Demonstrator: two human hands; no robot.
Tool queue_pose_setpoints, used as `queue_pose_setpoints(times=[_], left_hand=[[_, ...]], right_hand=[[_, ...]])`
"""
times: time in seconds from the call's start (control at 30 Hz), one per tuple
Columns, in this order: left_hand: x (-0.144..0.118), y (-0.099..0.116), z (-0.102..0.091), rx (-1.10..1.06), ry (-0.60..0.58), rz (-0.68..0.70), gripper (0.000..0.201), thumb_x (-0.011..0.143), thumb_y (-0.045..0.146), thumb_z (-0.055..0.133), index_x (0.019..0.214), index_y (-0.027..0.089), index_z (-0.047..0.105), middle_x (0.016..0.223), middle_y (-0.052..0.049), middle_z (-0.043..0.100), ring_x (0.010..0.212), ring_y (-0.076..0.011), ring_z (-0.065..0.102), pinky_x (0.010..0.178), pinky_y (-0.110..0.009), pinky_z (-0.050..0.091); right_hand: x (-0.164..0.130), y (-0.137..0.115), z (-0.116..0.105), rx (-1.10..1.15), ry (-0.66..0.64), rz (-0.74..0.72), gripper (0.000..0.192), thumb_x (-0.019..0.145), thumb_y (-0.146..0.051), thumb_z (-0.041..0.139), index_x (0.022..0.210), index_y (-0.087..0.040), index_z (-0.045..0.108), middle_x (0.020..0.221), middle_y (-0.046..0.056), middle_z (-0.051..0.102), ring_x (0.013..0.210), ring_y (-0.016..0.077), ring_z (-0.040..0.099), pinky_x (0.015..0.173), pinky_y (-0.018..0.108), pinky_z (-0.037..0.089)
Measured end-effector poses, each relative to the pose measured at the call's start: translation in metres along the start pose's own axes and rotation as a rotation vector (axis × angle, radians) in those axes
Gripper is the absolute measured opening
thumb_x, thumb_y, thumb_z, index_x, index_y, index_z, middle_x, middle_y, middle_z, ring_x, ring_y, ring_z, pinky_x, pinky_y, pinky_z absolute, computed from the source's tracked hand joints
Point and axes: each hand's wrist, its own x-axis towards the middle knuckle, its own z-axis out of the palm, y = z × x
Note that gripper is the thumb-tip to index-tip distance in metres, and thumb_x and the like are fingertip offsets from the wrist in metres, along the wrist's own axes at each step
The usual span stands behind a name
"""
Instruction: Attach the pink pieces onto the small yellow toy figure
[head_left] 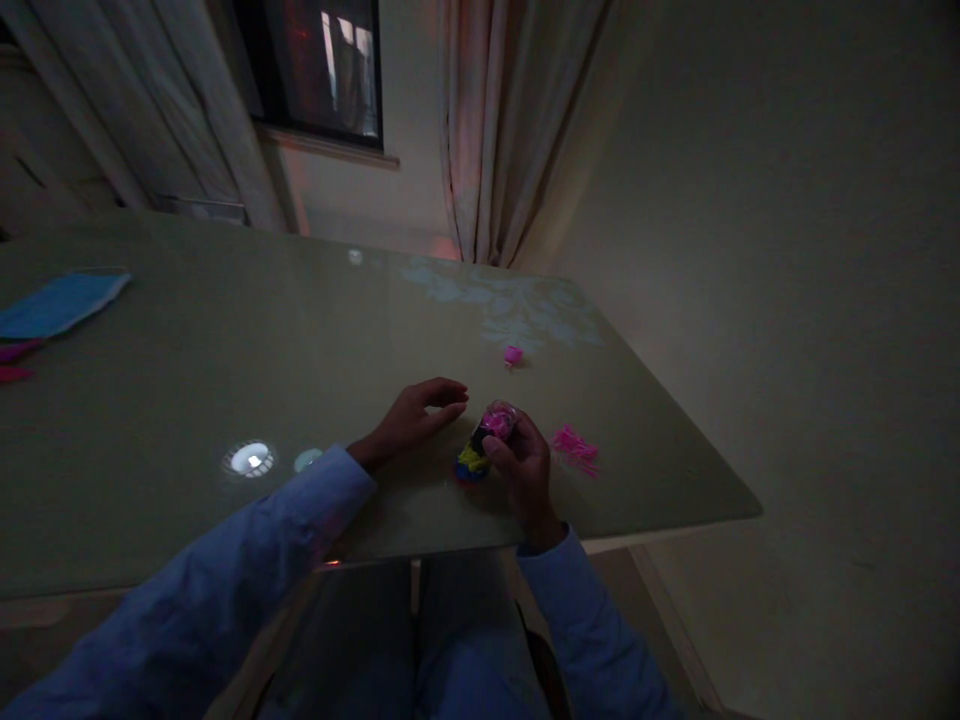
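Head view, dim room, detail is limited. Right hand (525,465) is curled around a small pink object (498,421), thumb and fingers closed on it, held just above the near-right part of the tabletop (187,400). What the pink object actually is, can't tell, too dark and too small. Directly below and left of it, touching or nearly touching the right hand, sits a small yellow-and-blue piece (471,462) on the tabletop; can't tell if it is joined to the pink object or only beside it. Left hand (416,420) lies just left of that, fingers loosely bent and partly spread, fingertips pointing right toward the pink object, holding nothing, resting on or just over the glass. Both arms in light blue sleeves (225,570). Right of the right hand, near it, a loose pink tuft (576,450) lies on the tabletop. Farther back, apart from the hands, a small pink bit (513,354). Far left edge: a blue flat sheet (60,303) with pink strips (16,360) just nearer than it, well apart from the hands. Round light reflection (250,459) on the glass left of the left sleeve. Window (319,65) and curtains (502,120) behind the far edge.
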Motion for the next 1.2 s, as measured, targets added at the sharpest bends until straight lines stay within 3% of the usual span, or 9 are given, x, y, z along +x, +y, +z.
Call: queue_pose_setpoints(times=[0.23,0.33,0.5,0.7,0.97,1.2], left_hand=[[0.014,-0.018,0.013,-0.009,-0.082,-0.019,0.042,0.084,0.042,0.071,0.112,0.011,0.07,0.108,-0.015,0.075,0.095,-0.0245,0.072,0.087,-0.039,0.059],[0.03,-0.025,0.032,-0.058,-0.183,0.053,0.046,0.08,0.039,0.076,0.115,0.011,0.071,0.108,-0.014,0.074,0.092,-0.0221,0.07,0.086,-0.036,0.058],[0.059,-0.029,0.07,0.063,-0.314,0.125,0.048,0.08,0.041,0.081,0.12,0.016,0.071,0.105,-0.01,0.071,0.088,-0.0185,0.065,0.079,-0.03,0.054],[0.083,-0.028,0.104,0.185,-0.502,0.25,0.049,0.086,0.034,0.078,0.13,0.017,0.068,0.12,-0.013,0.065,0.102,-0.0209,0.065,0.095,-0.034,0.051],[0.098,-0.014,0.117,0.329,-0.651,0.323,0.046,0.09,0.02,0.067,0.136,0.017,0.067,0.12,-0.013,0.065,0.104,-0.0207,0.064,0.097,-0.032,0.049],[0.099,0.0,0.123,0.33,-0.69,0.319,0.021,0.09,0.017,0.067,0.107,0.018,0.08,0.102,-0.009,0.07,0.09,-0.0174,0.065,0.081,-0.025,0.047]], right_hand=[[-0.004,-0.003,0.007,-0.101,-0.156,-0.154,0.029,0.086,-0.034,0.073,0.112,-0.022,0.068,0.104,0.006,0.065,0.098,0.02,0.064,0.089,0.032,0.053],[-0.007,-0.005,0.009,-0.173,-0.185,-0.27,0.027,0.086,-0.03,0.072,0.111,-0.022,0.068,0.105,0.006,0.067,0.102,0.021,0.063,0.094,0.034,0.051],[-0.011,-0.01,0.012,-0.213,-0.165,-0.37,0.028,0.084,-0.027,0.071,0.11,-0.022,0.067,0.101,0.005,0.068,0.094,0.0204,0.063,0.087,0.033,0.052],[-0.015,-0.011,0.012,-0.185,-0.133,-0.422,0.03,0.083,-0.031,0.071,0.112,-0.021,0.065,0.099,0.006,0.067,0.091,0.0211,0.063,0.084,0.035,0.054],[-0.017,-0.011,0.015,-0.229,-0.153,-0.43,0.035,0.083,-0.04,0.07,0.113,-0.022,0.063,0.099,0.007,0.069,0.092,0.0235,0.065,0.084,0.038,0.056],[-0.017,-0.018,0.015,-0.242,-0.174,-0.379,0.03,0.085,-0.04,0.07,0.109,-0.024,0.064,0.1,0.006,0.07,0.095,0.0245,0.067,0.088,0.039,0.056]])
